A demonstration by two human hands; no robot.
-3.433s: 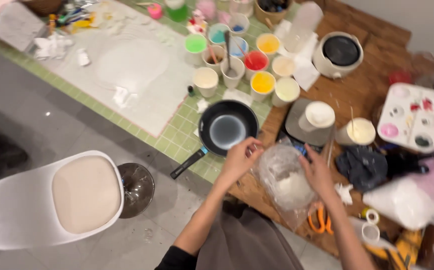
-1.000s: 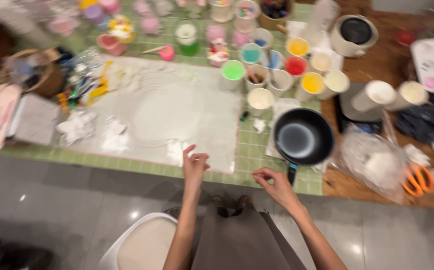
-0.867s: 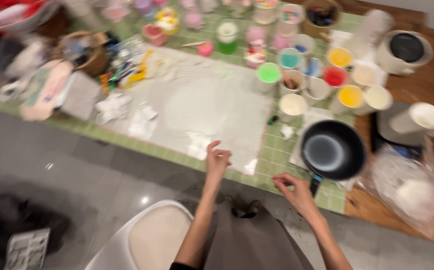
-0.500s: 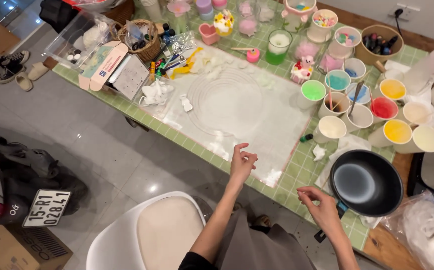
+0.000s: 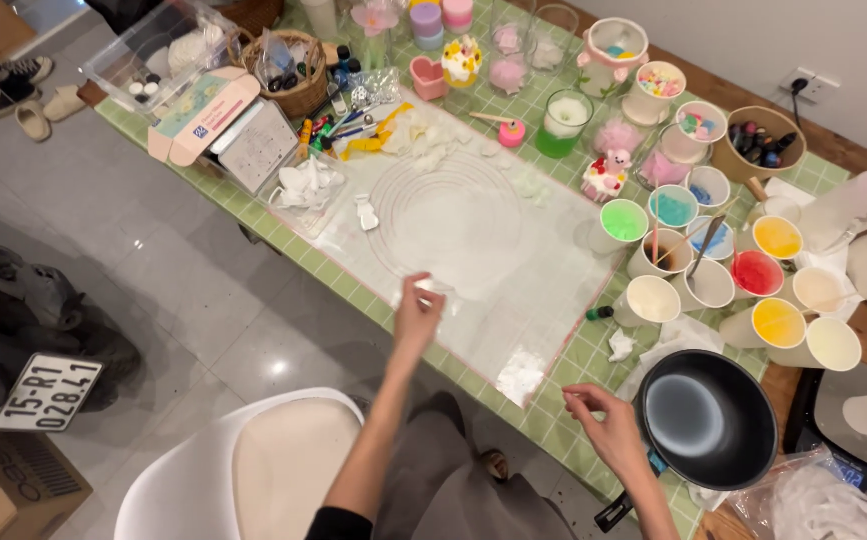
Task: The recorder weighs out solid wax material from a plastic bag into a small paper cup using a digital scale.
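My left hand (image 5: 417,314) reaches over the near edge of a translucent silicone mat (image 5: 474,225) on the green tiled table (image 5: 564,420), fingertips pinched on a small white piece at the mat's edge. My right hand (image 5: 609,428) hovers over the table's front edge with fingers loosely curled, holding nothing I can make out. It sits just left of a black frying pan (image 5: 711,418). A crumpled white lump (image 5: 522,375) lies on the mat's near corner between the hands.
Several paper cups of coloured liquid (image 5: 754,275) stand right of the mat. Candles and jars (image 5: 564,120) line the back. A wicker basket (image 5: 289,70) and open box (image 5: 219,125) sit at the left. A white chair (image 5: 244,470) stands below me.
The view has swung left along the table. My left hand has reached forward onto the mat's edge; my right hand has stayed by the pan.
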